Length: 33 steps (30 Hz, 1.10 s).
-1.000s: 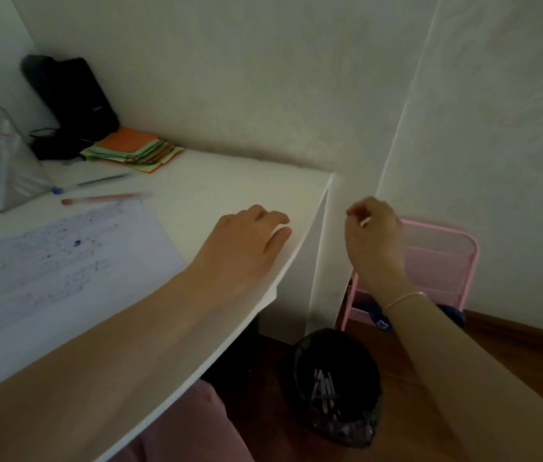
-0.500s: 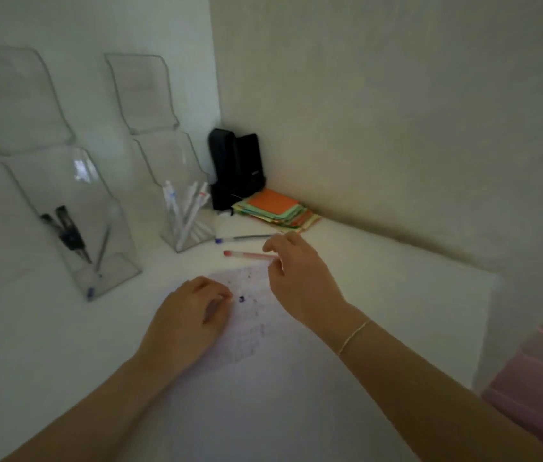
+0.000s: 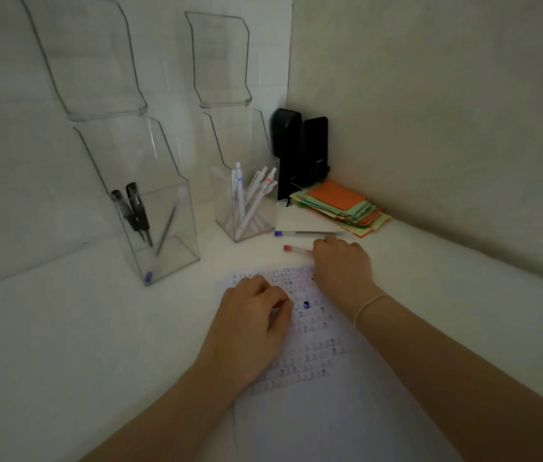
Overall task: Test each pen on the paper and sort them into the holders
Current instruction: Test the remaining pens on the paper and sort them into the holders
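the right hand [image 3: 341,261] has been brought onto the red-capped pen [image 3: 296,249], fingers curled over it; the left hand [image 3: 253,323], fingers loosely bent, rests on the paper [image 3: 313,331]; next test is judged imminent

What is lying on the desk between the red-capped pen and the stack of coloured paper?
A blue-capped pen lies flat there, between the red-capped pen that the right hand touches and the coloured paper stack, in the head view.

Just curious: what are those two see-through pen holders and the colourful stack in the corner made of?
The holders look like clear, glossy acrylic or similar plastic: pens show through the walls. The stack looks like matte paper sheets, with thin layered edges.
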Tool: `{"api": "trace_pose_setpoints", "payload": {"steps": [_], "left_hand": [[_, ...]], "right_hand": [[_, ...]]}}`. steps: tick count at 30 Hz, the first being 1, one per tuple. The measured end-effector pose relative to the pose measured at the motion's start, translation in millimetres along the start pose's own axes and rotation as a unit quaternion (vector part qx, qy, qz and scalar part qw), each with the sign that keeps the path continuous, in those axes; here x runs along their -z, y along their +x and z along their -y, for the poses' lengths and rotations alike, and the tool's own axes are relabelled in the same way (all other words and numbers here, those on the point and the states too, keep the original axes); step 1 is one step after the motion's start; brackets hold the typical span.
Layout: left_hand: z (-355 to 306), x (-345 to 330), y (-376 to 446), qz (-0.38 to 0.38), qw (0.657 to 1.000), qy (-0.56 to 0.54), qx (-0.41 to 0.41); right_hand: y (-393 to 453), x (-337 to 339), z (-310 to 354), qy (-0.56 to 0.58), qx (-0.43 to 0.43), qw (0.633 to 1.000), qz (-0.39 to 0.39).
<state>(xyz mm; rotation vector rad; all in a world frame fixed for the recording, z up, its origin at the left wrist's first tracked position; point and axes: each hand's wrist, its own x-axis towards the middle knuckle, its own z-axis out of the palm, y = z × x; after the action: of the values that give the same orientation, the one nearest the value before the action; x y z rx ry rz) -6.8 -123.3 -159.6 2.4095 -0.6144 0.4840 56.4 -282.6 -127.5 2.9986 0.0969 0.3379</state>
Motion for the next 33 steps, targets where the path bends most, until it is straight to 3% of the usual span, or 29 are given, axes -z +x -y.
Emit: {"api": "trace_pose_setpoints", "payload": {"steps": [2,4,6,8,11,15,19,22,26,28,33], "left_hand": [[0.7,-0.1,-0.2,0.0,1.0,0.002,0.0],[1.0,0.2,-0.9,-0.011,1.0,-0.002,0.003],[-1.8,1.8,-1.6,-0.025,1.0,0.001,0.011],[-5.7,3.6,-1.7,-0.035,0.999,0.002,0.016],[-10.8,6.9,-2.2,-0.036,0.999,-0.015,0.015],[-14.2,8.8,-2.6,-0.047,0.998,-0.042,-0.013],[-13.8,9.1,-1.9,-0.073,0.996,-0.052,-0.02],[-13.6,9.2,-3.3,-0.037,0.996,-0.08,0.003],[-13.0,11.0,-3.1,-0.037,0.995,-0.086,0.019],[-15.2,12.2,-4.5,-0.028,0.993,-0.113,0.002],[-20.2,13.5,-5.3,0.012,0.993,-0.115,-0.016]], "right_hand": [[-3.0,-1.8,-1.0,-0.022,0.038,0.998,-0.04],[-8.2,-2.2,-0.2,0.004,0.08,0.987,-0.138],[-17.0,0.9,3.5,0.104,0.085,0.959,-0.251],[-30.4,15.5,13.0,0.276,0.049,0.915,-0.291],[-44.1,39.8,26.0,0.533,-0.067,0.82,-0.195],[-51.8,50.1,33.3,0.704,-0.124,0.698,-0.038],[-53.3,52.9,34.6,0.69,-0.096,0.718,-0.009],[-51.5,49.1,37.7,0.678,-0.097,0.729,-0.012],[-50.2,50.2,37.3,0.713,-0.125,0.69,-0.012],[-49.6,49.2,30.9,0.73,-0.118,0.673,0.025],[-48.2,54.1,13.6,0.723,-0.078,0.672,0.139]]}}
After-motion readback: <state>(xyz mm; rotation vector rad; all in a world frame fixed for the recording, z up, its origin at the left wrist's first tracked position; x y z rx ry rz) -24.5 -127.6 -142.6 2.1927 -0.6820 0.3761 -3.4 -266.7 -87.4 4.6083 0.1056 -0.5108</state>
